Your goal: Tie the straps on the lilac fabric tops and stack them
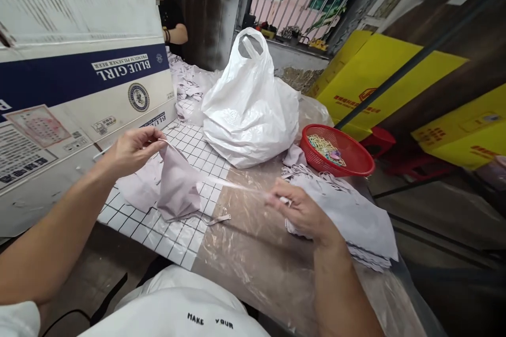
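A pale lilac fabric garment point(179, 184) with thin straps hangs from my left hand point(136, 150), its lower part resting on the table. My left thumb and fingers pinch its upper edge. A narrow light strap point(233, 184) stretches from the garment across to my right hand point(298, 208), which is closed on its far end; motion blurs that end a little. One loose strap end point(219, 219) lies on the table below. Beside and partly behind my right hand is a stack of similar lilac fabric pieces point(340, 205).
A white plastic bag point(253, 110) stands at the table's back, beside a red basket point(361, 160) of small coloured pieces. A large beer carton point(79, 84) rises on the left. Another person's arm point(177, 34) shows behind it, near more lilac pieces point(190, 84). Clear plastic covers part of the table.
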`<state>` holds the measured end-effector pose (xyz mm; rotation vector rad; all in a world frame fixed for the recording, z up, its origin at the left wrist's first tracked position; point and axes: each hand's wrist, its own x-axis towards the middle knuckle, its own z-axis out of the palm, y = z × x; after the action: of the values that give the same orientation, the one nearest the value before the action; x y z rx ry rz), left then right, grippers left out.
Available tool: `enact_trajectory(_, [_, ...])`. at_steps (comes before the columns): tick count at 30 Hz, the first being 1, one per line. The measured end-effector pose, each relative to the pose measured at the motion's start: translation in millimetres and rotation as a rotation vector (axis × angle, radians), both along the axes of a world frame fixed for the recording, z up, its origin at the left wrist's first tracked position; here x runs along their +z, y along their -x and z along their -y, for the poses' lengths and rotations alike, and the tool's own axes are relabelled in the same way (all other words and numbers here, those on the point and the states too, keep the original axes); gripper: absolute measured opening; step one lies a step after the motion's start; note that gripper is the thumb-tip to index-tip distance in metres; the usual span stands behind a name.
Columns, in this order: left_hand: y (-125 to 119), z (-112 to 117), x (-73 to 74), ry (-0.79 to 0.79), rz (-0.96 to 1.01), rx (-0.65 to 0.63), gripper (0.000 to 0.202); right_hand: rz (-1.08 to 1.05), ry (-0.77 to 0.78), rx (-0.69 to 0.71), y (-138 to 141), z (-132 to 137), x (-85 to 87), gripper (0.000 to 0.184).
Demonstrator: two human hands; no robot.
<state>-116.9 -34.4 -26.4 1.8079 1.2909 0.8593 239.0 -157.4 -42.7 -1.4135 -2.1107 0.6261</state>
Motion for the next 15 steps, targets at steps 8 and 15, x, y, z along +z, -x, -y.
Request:
enact_trajectory(8, [-42.5, 15.2, 11.3, -0.037, -0.119, -0.374, 0.031, -0.05, -0.332, -0.362, 38.1, -33.5, -6.2, 0.034])
enact_trajectory(15, [-72.1, 20.1, -9.3, -0.019, 0.253, -0.576, 0.028, -0.477, -0.045, 0.019, 105.0, -55.1, 5.5, 0.028])
